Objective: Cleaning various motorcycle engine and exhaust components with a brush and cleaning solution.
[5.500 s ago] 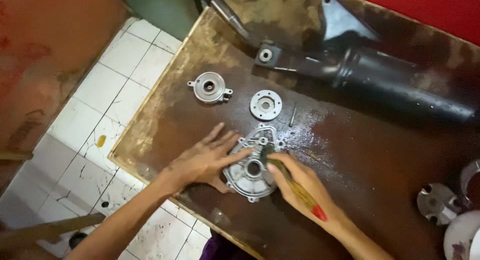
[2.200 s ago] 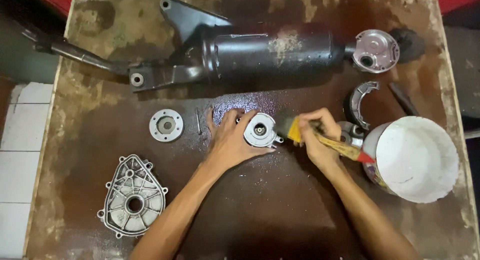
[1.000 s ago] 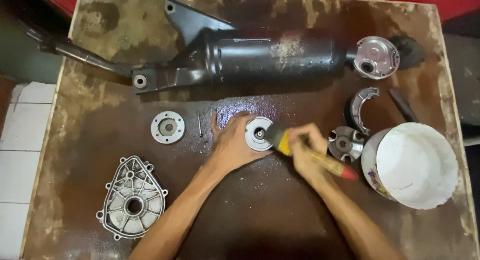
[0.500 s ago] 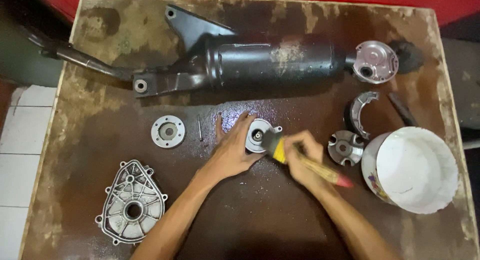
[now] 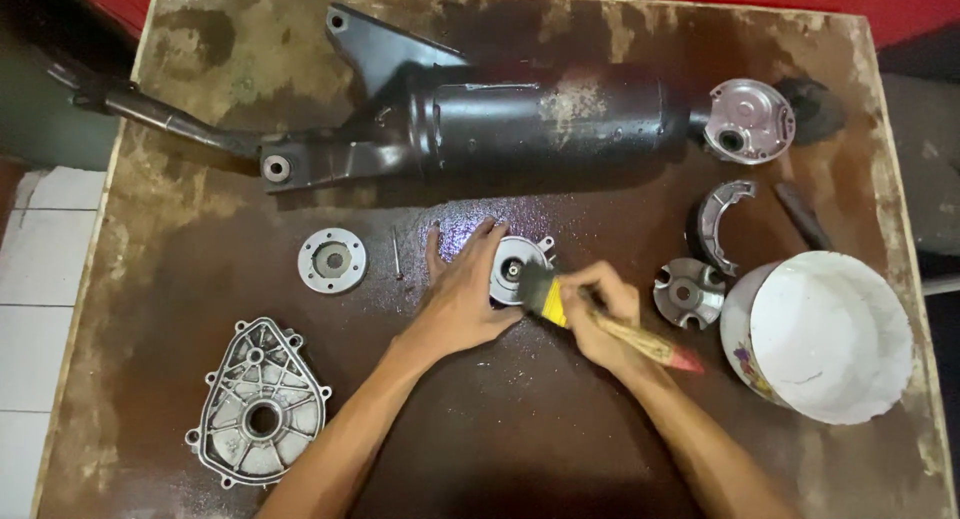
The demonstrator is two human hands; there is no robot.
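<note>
1. Right hand (image 5: 598,309), centre frame: closed around a brush (image 5: 600,319), bristles on the hub (image 5: 518,268).
2. Left hand (image 5: 462,291): open, fingers spread, pressing the hub's left side.
3. Hub: small round metal part, centre of table (image 5: 560,449).
4. Right: white bucket (image 5: 830,337).
5. Lower left: ribbed cover (image 5: 258,404).
6. Top: black housing (image 5: 520,119).
</note>
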